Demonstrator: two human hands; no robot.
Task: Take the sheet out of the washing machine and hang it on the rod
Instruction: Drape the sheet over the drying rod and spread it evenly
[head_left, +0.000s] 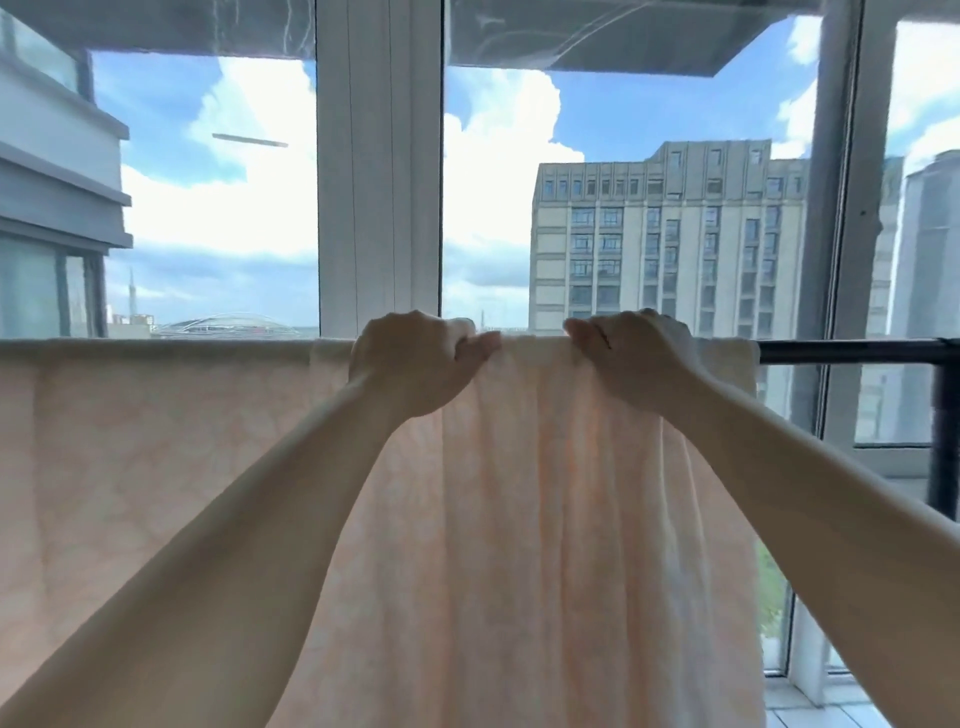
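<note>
Grip: our left hand (415, 364) and right hand (636, 358) are both clamped on the sheet (545, 519) at its fold.
Sheet: draped over the rod (852, 351), hanging below our hands.
Axis: rod runs left-right; bare rod lies right, nearer our right hand.
Count: one sheet, one rod, two hands.

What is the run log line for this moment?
sheet: draped on rod | left hand: gripping top fold | right hand: gripping top fold
</note>
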